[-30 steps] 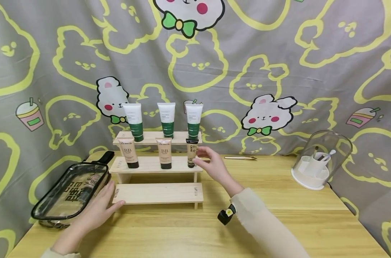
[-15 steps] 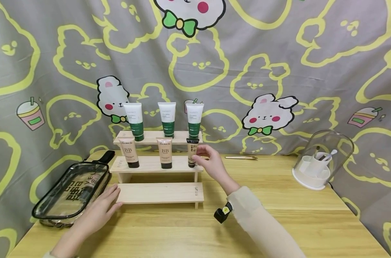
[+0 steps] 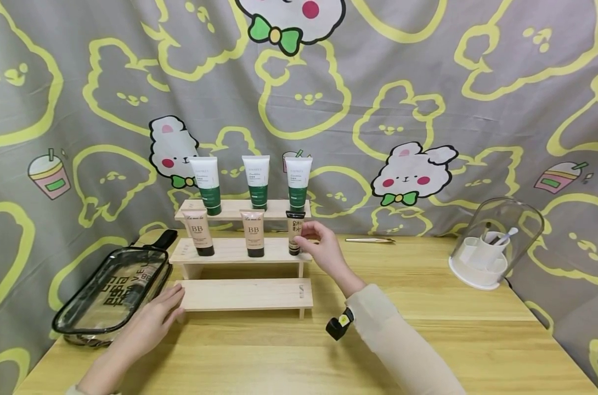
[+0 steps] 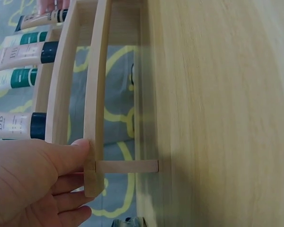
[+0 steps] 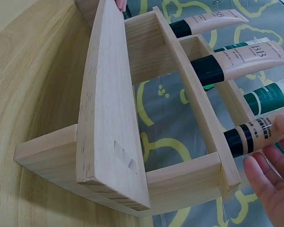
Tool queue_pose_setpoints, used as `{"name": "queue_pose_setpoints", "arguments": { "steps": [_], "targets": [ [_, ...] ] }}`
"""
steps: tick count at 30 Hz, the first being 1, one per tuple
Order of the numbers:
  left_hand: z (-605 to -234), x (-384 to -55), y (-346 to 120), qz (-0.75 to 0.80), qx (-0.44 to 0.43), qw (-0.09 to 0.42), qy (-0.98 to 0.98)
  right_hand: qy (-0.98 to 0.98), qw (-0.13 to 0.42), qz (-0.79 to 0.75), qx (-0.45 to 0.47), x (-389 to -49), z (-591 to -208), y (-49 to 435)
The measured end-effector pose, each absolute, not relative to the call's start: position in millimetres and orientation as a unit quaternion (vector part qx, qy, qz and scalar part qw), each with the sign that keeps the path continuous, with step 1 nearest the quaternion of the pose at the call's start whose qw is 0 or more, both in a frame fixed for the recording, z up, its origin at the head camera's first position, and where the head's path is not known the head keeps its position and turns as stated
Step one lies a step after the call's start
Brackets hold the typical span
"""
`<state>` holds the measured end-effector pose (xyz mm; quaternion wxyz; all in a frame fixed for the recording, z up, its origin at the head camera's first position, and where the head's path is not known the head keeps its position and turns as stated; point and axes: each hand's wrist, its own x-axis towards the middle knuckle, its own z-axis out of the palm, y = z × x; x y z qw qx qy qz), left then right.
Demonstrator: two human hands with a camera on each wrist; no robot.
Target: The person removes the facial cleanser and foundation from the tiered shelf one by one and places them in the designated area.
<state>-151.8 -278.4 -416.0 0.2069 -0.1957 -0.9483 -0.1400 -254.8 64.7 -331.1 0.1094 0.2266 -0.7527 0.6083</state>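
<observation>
A three-step wooden display shelf (image 3: 240, 295) stands on the table. My left hand (image 3: 148, 323) holds the left end of its lowest step; in the left wrist view the thumb (image 4: 78, 147) lies on the plank's edge, with the other fingers past its end. On the middle step, my right hand (image 3: 326, 252) pinches a small black-capped cosmetic tube (image 3: 295, 233) at the right end. That tube (image 5: 261, 135) stays upright on the step, thumb and fingers on either side. Two beige BB cream tubes (image 3: 253, 233) stand left of it. White-and-green tubes (image 3: 255, 184) line the top step.
A clear black-edged pouch (image 3: 111, 291) lies left of the shelf, close to my left hand. A thin brush (image 3: 370, 240) rests on the table behind my right hand. Farther right is a white brush holder (image 3: 479, 260) under a clear dome. A patterned curtain (image 3: 328, 109) hangs behind.
My right hand has moved slightly left and its fingers have come round the small tube. My left hand has shifted a little right onto the lowest step's end. The tubes look unmoved.
</observation>
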Motion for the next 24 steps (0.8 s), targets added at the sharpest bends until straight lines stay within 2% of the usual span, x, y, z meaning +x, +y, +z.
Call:
{"name": "queue_pose_setpoints", "arguments": {
  "steps": [11,16,24],
  "targets": [
    [-414,-153,-276,-0.137,-0.188,0.208,-0.95,-0.756,0.112,0.61,0.21,-278,-354,69],
    [-415,-153,-275,-0.14,-0.186,0.209,-0.95,-0.774,0.122,0.589,0.201,-278,-357,79],
    [-414,-152,-277,-0.145,-0.176,0.191,-0.955,-0.762,0.089,0.619,0.167,-270,-354,111]
  ]
}}
